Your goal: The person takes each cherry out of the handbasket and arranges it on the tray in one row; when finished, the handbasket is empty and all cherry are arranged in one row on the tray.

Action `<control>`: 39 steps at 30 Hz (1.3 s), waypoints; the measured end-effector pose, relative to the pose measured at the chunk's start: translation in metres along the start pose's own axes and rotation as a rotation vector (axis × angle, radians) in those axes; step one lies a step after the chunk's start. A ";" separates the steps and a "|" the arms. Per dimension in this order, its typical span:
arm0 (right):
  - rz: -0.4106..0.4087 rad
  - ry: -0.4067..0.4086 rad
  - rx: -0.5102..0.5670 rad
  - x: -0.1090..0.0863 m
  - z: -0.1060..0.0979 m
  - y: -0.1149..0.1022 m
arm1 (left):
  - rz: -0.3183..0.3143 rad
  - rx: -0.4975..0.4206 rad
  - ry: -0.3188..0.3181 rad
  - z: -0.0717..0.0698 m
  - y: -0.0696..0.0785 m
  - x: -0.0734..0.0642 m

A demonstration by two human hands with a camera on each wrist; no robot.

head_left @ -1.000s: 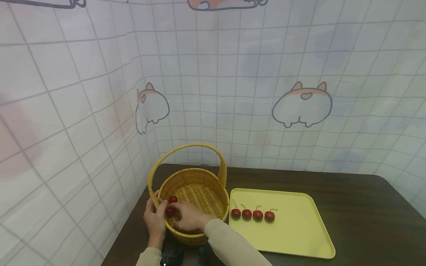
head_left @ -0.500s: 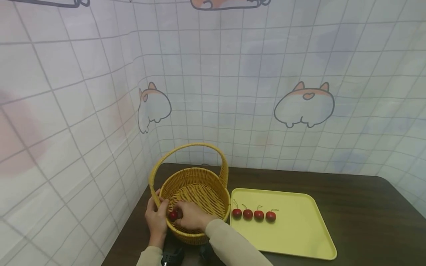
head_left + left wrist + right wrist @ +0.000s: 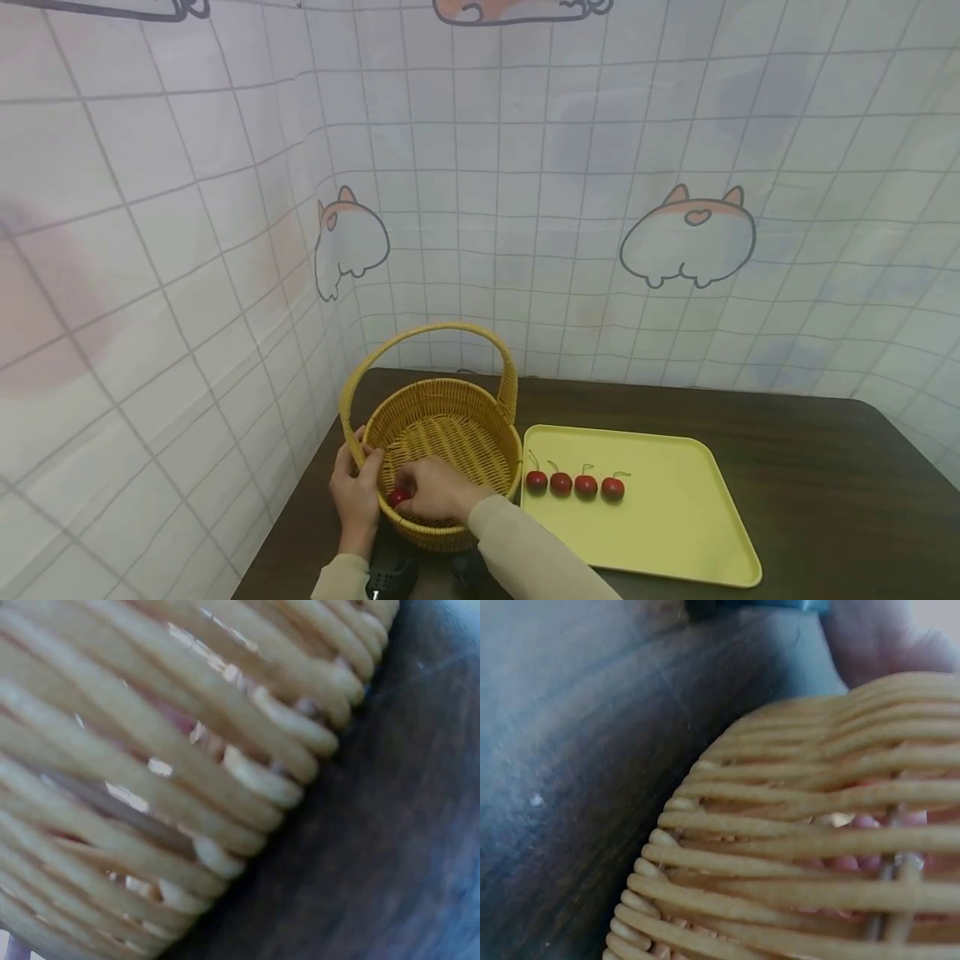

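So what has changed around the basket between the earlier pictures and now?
The right hand has shifted slightly toward the wearer inside the basket. Two cherries showed in there earlier; now only one red cherry shows, by that hand and nearer the wearer. The other is out of sight; whether either is pinched can't be told. Unchanged: the left hand holds the basket, and four cherries sit on the yellow tray.

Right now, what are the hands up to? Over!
Left hand gripping basket. Right hand inside, holding red cherry. Four more cherries on yellow tray. Nothing visibly blocking.
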State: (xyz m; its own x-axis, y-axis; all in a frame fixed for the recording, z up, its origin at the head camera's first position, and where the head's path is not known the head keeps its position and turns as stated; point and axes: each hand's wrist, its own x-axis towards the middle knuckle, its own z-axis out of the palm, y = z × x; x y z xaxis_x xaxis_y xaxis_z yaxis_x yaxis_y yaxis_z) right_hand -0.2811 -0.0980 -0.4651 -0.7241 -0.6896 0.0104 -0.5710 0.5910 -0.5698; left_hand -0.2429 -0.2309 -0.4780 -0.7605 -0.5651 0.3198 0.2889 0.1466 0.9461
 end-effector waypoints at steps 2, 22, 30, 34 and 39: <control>-0.016 0.000 -0.041 -0.004 -0.001 0.000 | 0.007 0.000 0.012 0.001 -0.001 -0.001; -0.108 0.298 0.311 -0.068 -0.039 0.008 | 0.056 0.003 0.006 0.002 0.001 -0.001; -0.091 0.323 0.570 -0.086 -0.043 0.016 | 0.037 0.018 0.009 -0.001 0.002 -0.001; -0.079 0.323 0.722 -0.091 -0.044 0.020 | 0.033 0.021 0.003 0.000 0.003 -0.001; -0.046 0.343 0.807 -0.098 -0.045 0.026 | 0.008 0.010 -0.019 0.001 0.004 -0.001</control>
State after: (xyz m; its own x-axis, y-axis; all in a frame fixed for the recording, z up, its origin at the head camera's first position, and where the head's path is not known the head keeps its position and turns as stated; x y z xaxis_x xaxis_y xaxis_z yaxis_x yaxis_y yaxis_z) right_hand -0.2422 0.0035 -0.4437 -0.8575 -0.4648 0.2206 -0.2489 -0.0006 -0.9685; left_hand -0.2411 -0.2293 -0.4744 -0.7691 -0.5484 0.3282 0.2895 0.1590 0.9439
